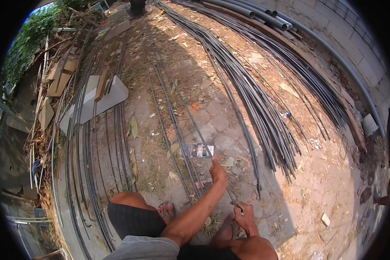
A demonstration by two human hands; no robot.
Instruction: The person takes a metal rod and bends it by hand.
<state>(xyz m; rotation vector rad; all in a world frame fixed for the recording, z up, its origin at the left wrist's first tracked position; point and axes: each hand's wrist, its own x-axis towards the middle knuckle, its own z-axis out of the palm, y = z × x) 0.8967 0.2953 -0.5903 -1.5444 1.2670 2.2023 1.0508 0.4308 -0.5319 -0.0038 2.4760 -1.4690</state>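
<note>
My left hand (pixel 219 172) is closed around a long, thin steel rebar (pixel 198 128), its thumb pointing forward along the bar. Nearer my body, my right hand (pixel 245 215) is closed at the near end of the same rebar. Something small and shiny shows at its fingers, too small to name. Beneath the bar, ahead of my left hand, a flat clear pack (pixel 199 150) with dark and white contents lies on the ground. Other loose rebars (pixel 171 119) lie just left of the held one.
A thick rebar bundle (pixel 247 95) stretches away on the right, with another bundle (pixel 310 73) beyond it. Grey pipes (pixel 268 19) lie by the block wall (pixel 333 32). On the left, more bars (pixel 89 156) pass over a pale board (pixel 91 102) and a wood block (pixel 102 84).
</note>
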